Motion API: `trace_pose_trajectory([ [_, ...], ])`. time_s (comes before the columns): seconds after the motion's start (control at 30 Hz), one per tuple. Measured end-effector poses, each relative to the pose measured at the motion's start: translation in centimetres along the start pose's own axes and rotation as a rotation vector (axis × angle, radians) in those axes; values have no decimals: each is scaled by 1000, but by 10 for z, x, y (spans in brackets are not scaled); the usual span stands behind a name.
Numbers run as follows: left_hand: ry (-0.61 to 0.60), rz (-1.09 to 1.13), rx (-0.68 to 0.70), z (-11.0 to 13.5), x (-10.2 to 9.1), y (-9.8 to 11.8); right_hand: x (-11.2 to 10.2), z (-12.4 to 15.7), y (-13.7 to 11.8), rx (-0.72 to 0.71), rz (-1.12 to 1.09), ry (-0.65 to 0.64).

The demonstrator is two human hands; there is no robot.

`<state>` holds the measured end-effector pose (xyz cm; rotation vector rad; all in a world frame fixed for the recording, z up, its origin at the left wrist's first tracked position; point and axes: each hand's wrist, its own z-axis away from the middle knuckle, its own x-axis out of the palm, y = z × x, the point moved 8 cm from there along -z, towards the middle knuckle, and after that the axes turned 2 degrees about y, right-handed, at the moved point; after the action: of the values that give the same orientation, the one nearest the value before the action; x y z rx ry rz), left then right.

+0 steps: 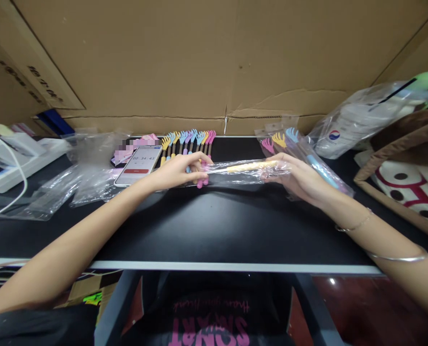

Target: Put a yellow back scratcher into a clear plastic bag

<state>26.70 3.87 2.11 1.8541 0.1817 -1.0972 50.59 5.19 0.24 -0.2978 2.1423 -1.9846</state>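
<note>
Above the black table, a yellow-handled back scratcher (252, 166) in a clear plastic sleeve (223, 178) lies level between my two hands. My left hand (180, 171) pinches the left end of the sleeve, and its fingers hide that end. At the other end my right hand (295, 175) is closed around the sleeve and the handle's tip. Behind my left hand stretches a row of loose back scratchers (187, 139) with blue, yellow, purple and pink claw heads. Just beyond my right hand lie several bagged back scratchers (318, 168), their pink, yellow and blue heads toward the cardboard.
Clear empty sleeves (91, 168) are heaped at the left, beside a phone (140, 163) showing a timer. A cup in a plastic bag (354, 125) and a brown-edged cloth bag (397, 163) occupy the right. A cardboard wall (214, 62) closes off the table's back (214, 230).
</note>
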Motion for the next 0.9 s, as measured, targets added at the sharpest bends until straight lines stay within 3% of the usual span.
trace_pose_trajectory([
  [0.3,77,-27,-46,0,-5,-3,4,-3,2,11,-82,-66],
  [0.53,162,-139,-133,2,-12,-7,-2,-4,-3,-69,-10,-18],
  [0.73,286,-388,-116,4,-26,7,-6,0,-15,-176,81,53],
  [0.9,434,-580,10,0,-41,29,-12,4,-30,-306,106,133],
])
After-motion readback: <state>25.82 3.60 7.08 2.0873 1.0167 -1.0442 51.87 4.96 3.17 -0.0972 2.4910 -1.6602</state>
